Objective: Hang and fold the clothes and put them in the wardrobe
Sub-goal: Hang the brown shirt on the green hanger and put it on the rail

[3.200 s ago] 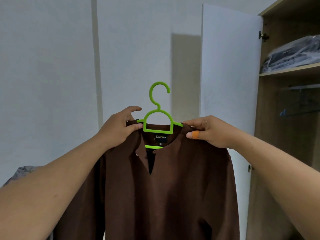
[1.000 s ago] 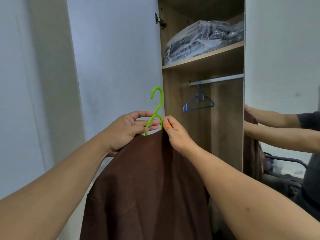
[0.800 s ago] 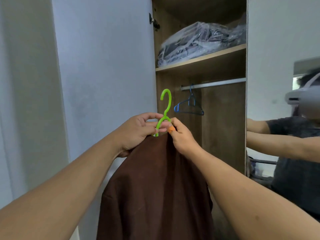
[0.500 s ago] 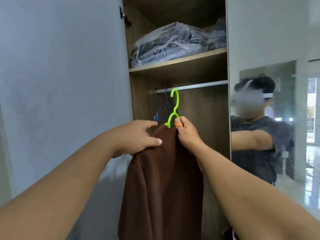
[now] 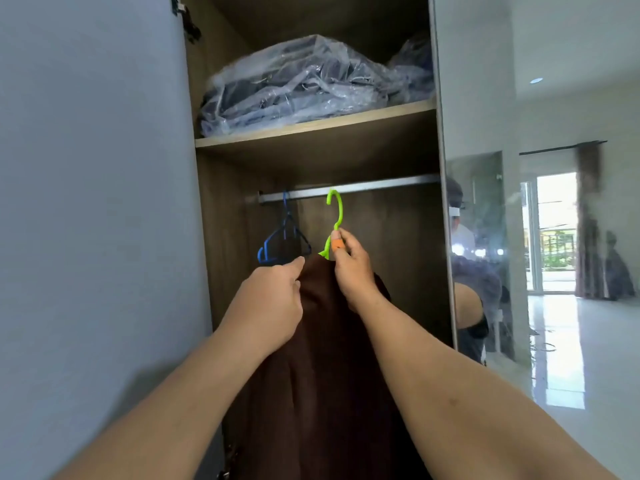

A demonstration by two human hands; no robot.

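A brown shirt [image 5: 322, 375] hangs edge-on from a green hanger [image 5: 336, 211] inside the open wardrobe. My right hand [image 5: 351, 268] pinches the hanger's neck just below the hook. The hook's top sits right at the metal rail [image 5: 381, 186]; whether it is over the rail I cannot tell. My left hand [image 5: 273, 303] grips the shirt's left shoulder fabric, its fingers curled on the cloth.
An empty blue hanger [image 5: 284, 239] hangs on the rail just left of the green one. The wooden shelf [image 5: 311, 128] above carries clothes in clear plastic [image 5: 304, 84]. The open white door [image 5: 93, 202] stands at left, a mirrored door [image 5: 485, 237] at right.
I have stepped closer to the wardrobe. The green hanger with the shirt has risen and gone inward until its hook reaches the rail. My left hand has slid down onto the shoulder fabric.
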